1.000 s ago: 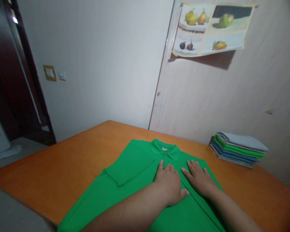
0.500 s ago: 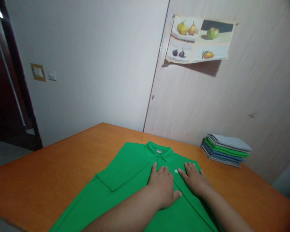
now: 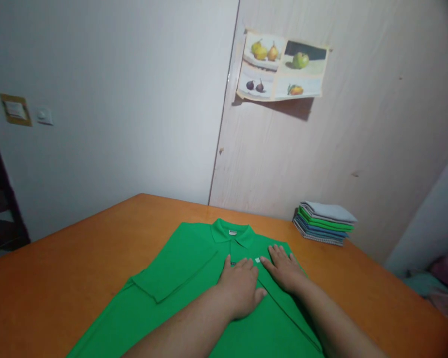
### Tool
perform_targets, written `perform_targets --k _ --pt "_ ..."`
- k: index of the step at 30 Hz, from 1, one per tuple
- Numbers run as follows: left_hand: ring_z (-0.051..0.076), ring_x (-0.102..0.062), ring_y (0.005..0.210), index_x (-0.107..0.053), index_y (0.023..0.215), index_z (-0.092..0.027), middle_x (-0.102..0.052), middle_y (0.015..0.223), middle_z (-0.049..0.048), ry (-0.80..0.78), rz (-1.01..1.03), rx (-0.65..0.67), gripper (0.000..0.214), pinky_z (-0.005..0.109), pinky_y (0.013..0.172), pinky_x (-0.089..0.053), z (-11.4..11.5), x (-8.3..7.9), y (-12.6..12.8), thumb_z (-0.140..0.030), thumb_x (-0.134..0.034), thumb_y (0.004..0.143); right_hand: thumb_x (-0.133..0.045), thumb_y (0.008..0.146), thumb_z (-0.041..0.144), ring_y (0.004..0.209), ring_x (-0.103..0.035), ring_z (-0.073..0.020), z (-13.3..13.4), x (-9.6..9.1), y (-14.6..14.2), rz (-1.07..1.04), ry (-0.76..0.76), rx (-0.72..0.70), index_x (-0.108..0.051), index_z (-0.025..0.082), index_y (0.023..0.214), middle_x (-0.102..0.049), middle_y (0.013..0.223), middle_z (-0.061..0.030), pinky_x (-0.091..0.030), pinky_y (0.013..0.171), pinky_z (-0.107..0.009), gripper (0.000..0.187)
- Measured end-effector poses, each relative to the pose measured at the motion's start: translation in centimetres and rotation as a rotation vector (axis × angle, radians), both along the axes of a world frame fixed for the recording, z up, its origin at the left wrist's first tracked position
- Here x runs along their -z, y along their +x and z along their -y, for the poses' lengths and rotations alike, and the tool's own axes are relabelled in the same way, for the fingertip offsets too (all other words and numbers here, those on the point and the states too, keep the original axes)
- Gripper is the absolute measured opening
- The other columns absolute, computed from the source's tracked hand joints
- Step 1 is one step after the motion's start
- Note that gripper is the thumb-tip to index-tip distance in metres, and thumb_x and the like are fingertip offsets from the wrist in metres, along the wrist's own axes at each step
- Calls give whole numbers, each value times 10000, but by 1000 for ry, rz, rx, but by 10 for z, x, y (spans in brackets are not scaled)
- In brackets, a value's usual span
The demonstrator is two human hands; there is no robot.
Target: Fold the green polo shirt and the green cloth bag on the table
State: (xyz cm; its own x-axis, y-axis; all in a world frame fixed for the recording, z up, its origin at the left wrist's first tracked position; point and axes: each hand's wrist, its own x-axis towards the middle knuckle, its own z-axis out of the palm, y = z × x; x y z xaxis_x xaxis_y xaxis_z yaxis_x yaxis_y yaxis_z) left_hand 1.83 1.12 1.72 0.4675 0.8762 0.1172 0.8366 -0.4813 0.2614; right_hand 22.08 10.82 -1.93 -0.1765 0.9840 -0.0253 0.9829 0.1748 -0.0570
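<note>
A green polo shirt [image 3: 179, 268] is spread on the orange table, its collar toward the wall and a small white label at the neck. Its left-hand sleeve lies across the shirt body. On the middle of the chest, below the collar, my left hand [image 3: 239, 289] rests palm down with its fingers stretched out. My right hand [image 3: 285, 271] lies flat on the right side of the chest, fingers spread, beside a small white tag [image 3: 257, 259]. Neither hand grips the cloth.
A stack of folded clothes [image 3: 324, 223], grey, green, blue and checked, stands at the back right of the orange table [image 3: 78, 258]. Behind it is a pale wall with a fruit poster [image 3: 281, 67]. Wall switches [image 3: 17, 110] are at the left.
My view has turned to the right, so the wall, table and stack appear shifted left. Both hands stay laid on the shirt, in nearly the same spots.
</note>
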Motion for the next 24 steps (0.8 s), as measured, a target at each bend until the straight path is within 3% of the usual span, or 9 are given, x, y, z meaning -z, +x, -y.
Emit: perform_targets --k 5,14,24 --pt "325 -341 1436 -499 1407 -194 -405 1543 144 14 -44 -4 599 697 1128 -210 -2 -1 0 -544 -440 924 -154 940 710 1516 -51 -286 19 -13 -4 -31 -49 4 -196 108 1573 -135 1639 -140 -66 1199 -519 875" --pt "326 -358 1427 -507 1403 -197 -421 1533 146 49 -64 9 579 689 1110 -249 -7 3 0 -526 -433 933 -137 917 756 1517 -34 -279 75 -14 16 -78 -47 -23 -189 128 1576 -114 1641 -115 -44 1209 -506 912" --pt "333 -339 1437 -505 1416 -201 -393 1549 139 19 -70 3 593 686 1117 -232 -7 -1 0 -525 -438 923 -204 948 711 1517 -49 -259 135 -24 39 -96 -72 -84 -189 198 1577 -122 1639 -80 -48 1218 -516 812"
